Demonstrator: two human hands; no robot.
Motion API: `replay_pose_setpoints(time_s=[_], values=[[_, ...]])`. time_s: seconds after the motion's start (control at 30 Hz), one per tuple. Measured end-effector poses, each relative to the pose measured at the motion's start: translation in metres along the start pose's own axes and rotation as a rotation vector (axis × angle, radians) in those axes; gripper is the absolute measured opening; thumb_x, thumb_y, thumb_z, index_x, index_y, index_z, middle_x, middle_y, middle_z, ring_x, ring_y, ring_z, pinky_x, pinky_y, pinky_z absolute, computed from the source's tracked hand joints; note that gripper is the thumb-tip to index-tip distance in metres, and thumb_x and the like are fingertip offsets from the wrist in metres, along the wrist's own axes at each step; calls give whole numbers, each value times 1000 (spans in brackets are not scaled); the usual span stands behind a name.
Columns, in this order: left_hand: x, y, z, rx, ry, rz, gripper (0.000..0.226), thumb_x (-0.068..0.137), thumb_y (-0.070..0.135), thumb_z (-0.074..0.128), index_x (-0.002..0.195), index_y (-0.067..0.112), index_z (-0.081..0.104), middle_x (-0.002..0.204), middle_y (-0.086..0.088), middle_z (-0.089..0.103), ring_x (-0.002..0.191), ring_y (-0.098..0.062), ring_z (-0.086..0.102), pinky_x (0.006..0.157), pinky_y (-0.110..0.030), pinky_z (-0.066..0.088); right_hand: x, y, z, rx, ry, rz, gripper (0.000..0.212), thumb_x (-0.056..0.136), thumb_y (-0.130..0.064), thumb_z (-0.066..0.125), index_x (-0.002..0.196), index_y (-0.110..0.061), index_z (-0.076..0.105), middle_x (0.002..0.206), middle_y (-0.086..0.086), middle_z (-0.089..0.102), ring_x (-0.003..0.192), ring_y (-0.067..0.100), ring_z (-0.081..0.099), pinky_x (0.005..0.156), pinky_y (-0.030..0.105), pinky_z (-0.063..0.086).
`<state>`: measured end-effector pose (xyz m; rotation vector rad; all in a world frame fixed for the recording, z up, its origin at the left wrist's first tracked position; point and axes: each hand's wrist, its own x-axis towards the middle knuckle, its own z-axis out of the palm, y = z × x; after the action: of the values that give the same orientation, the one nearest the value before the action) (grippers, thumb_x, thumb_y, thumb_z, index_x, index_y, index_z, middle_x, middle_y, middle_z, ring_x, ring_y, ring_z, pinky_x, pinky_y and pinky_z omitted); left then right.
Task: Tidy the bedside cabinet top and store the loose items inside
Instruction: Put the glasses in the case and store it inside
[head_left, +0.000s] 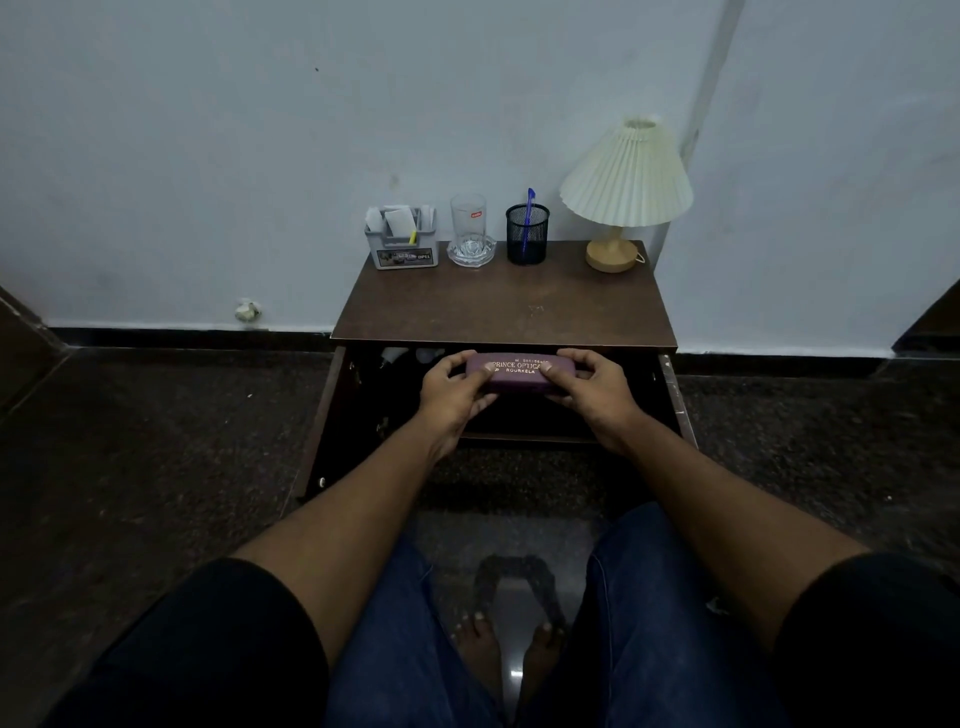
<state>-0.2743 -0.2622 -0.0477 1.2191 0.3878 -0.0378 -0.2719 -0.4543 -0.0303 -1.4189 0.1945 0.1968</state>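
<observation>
A purple spectacle case (519, 375) with gold lettering is held level in front of the open cabinet, just below the front edge of the brown cabinet top (504, 306). My left hand (452, 397) grips its left end and my right hand (592, 395) grips its right end. Both doors hang open: the left door (324, 421) and the right door (678, 400). The inside is dark, and a few pale items show dimly at the upper left.
Along the back of the top stand a grey organiser with papers (401, 239), a glass in a glass dish (470, 234), a black mesh pen cup with a blue pen (527, 231) and a pleated lamp (623, 192). A crumpled paper (248, 310) lies by the wall.
</observation>
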Motion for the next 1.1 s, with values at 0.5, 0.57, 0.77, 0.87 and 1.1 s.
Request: replay_pose_setpoints(time_s=[0.5, 0.57, 0.77, 0.87, 1.1], values=[[9, -1, 5, -29, 35, -48, 30, 88, 26, 76, 102, 0, 69, 106, -15, 73, 98, -22, 74, 72, -29, 62, 7, -8, -1, 66, 94, 76, 41, 86, -20, 79, 111, 10, 67, 113, 24, 71, 103, 33, 73, 74, 32, 64], [11, -2, 6, -30, 48, -54, 24, 90, 26, 74, 93, 3, 70, 99, -13, 74, 95, -21, 74, 70, -29, 62, 10, -7, -3, 74, 110, 92, 37, 85, -21, 81, 105, 6, 69, 109, 22, 73, 98, 30, 76, 72, 31, 65], [13, -5, 15, -36, 94, -97, 12, 94, 17, 68, 90, 7, 66, 98, -13, 70, 99, -25, 70, 69, -32, 63, 18, 5, -6, 79, 148, 118, 35, 83, -17, 82, 104, 6, 66, 105, 21, 71, 87, 26, 75, 69, 31, 65], [14, -9, 20, -15, 142, -121, 8, 97, 11, 62, 90, 7, 64, 103, -15, 67, 102, -27, 67, 74, -35, 61, 21, 11, -8, 51, 173, 125, 35, 86, -14, 79, 111, 5, 64, 111, 22, 68, 91, 28, 72, 67, 32, 64], [22, -43, 22, 91, 191, -151, 28, 96, 9, 64, 120, -6, 59, 118, -22, 64, 108, -29, 67, 85, -40, 59, 32, 32, -22, -112, 270, 191, 40, 88, -7, 75, 124, -1, 60, 122, 21, 64, 107, 32, 68, 78, 39, 62]])
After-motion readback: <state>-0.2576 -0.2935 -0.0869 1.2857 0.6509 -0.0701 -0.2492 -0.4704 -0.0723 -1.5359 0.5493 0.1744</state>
